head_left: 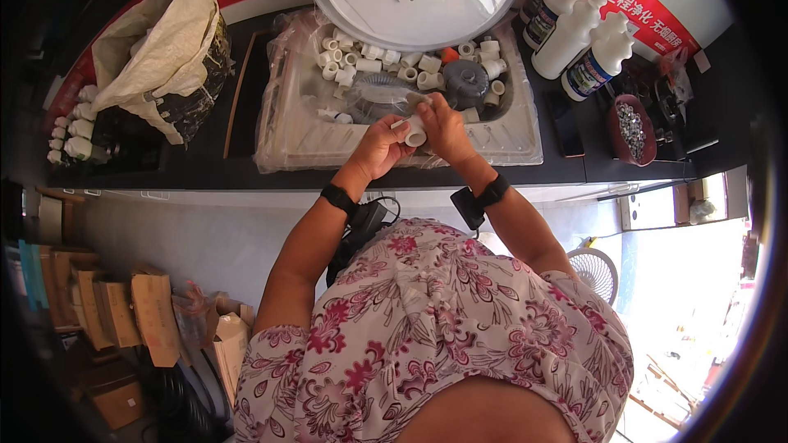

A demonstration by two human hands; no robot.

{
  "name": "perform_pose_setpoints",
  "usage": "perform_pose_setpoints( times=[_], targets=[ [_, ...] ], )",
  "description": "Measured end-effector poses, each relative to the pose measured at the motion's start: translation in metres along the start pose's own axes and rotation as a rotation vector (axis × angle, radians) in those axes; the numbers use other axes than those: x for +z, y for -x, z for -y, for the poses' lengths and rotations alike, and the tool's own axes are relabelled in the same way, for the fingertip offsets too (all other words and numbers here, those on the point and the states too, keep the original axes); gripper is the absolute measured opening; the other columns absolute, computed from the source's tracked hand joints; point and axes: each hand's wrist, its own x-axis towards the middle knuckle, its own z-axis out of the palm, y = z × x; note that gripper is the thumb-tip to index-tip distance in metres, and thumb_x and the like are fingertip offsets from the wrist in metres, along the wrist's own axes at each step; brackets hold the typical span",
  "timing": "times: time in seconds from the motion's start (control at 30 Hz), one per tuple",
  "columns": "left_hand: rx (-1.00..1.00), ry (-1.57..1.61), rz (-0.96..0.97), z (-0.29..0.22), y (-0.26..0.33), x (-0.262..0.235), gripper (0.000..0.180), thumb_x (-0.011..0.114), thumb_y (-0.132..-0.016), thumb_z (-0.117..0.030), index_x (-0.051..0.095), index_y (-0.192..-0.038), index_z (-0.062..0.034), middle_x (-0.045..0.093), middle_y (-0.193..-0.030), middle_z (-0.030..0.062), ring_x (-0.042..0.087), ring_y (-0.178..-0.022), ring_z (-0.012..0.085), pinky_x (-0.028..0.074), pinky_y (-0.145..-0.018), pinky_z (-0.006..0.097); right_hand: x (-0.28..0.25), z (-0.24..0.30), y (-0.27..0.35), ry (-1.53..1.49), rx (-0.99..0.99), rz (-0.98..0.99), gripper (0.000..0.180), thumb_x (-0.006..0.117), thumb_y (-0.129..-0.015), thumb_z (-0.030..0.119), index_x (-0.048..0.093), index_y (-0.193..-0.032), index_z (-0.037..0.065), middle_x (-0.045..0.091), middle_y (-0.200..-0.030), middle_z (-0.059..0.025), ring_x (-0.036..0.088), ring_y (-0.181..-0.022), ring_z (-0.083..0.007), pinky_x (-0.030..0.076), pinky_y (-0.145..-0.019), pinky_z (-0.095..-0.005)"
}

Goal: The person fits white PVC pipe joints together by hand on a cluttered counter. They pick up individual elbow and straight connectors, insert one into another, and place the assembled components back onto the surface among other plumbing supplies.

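Over the near rim of the sink, my two hands meet at a white plastic pipe fitting [416,138], its round opening toward me. My left hand [380,148] is closed around its left side. Closed at its right side is my right hand [448,133], with a pale, cloth-like piece [418,102] at its fingertips. Just beyond lie many loose white pipe fittings [430,80] in the plastic-wrapped sink [509,135]. Among them are a dark grey round part [466,82] and a clear plastic bag [373,94].
A large round white lid-like panel [361,0] covers the sink's back. Left stands an open woven sack [164,57], beside more white fittings [78,131]. Right are white bottles [566,33], a dark phone [566,133] and a reddish bowl of small metal parts [630,133]. Cardboard boxes [154,316] stand below left.
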Motion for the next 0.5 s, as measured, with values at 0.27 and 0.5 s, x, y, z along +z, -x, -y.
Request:
perform_pose_setpoints(
  times=[0.27,0.5],
  targets=[
    [0.029,0.002,-0.001,0.003,0.002,-0.002,0.022,0.056,-0.083,-0.026,0.051,-0.094,-0.0063,0.057,-0.084,0.0053,0.055,-0.072,0.0145,0.044,-0.06,0.025,-0.015,0.018,0.007,-0.196,0.131,0.084,0.032,0.046,-0.087,0.029,0.047,-0.102,0.0,0.058,-0.079,-0.0171,0.057,-0.075,-0.0327,0.045,-0.067,-0.0367],
    [0.002,-0.032,0.046,-0.002,0.003,0.0,0.026,0.054,-0.084,-0.031,0.054,-0.09,-0.0063,0.058,-0.08,0.0058,0.057,-0.066,0.0163,0.044,-0.055,0.024,-0.01,0.017,0.007,-0.046,-0.007,0.072,0.026,0.047,-0.086,0.024,0.047,-0.102,0.002,0.058,-0.082,-0.0194,0.056,-0.082,-0.037,0.045,-0.07,-0.0383]
  ],
)
